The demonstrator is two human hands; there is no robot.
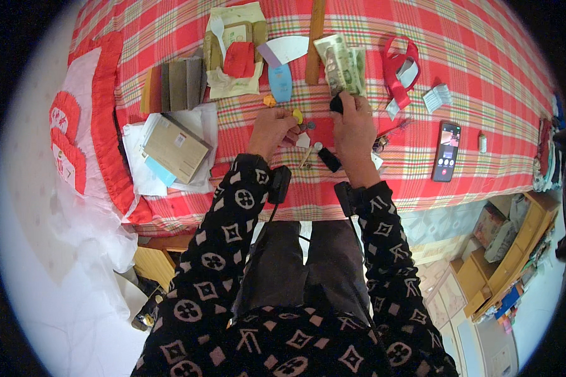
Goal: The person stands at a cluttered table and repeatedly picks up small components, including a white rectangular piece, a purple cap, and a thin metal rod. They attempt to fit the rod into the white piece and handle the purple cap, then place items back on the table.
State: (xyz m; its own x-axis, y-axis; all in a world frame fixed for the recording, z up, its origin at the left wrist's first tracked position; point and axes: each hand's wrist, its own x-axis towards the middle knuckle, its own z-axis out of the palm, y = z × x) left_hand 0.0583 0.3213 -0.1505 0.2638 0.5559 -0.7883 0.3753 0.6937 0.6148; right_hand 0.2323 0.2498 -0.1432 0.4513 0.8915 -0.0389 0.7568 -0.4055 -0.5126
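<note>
Centrally, two bare hands in black patterned sleeves work above a red plaid cloth point(509, 88), seen from overhead. The right hand point(355, 122), right of centre, has its grip closed on a small black object point(337, 103), which pokes out at the fingertips, just below some green-grey banknotes point(339, 63). The left hand point(274, 133), left of centre, is bent with fingertips close to a yellow piece point(297, 117) and some small dark round bits point(307, 126); whether its grip is clamped on anything, I cannot tell. Between and below the hands lies a black block point(328, 159). At upper centre, a brown wooden strip point(316, 44) stands beside the banknotes, and a blue oval card point(280, 83) lies left of it. Toward the upper left, a white fork point(218, 28) and a red piece point(239, 60) rest on crumpled paper. Left of centre, a flat brown packet point(177, 147) tops white sheets, below a row of coloured folds point(176, 85). At upper right is a looped red ribbon point(390, 69); below it and further right, a phone point(445, 152) with its screen lit.
</note>
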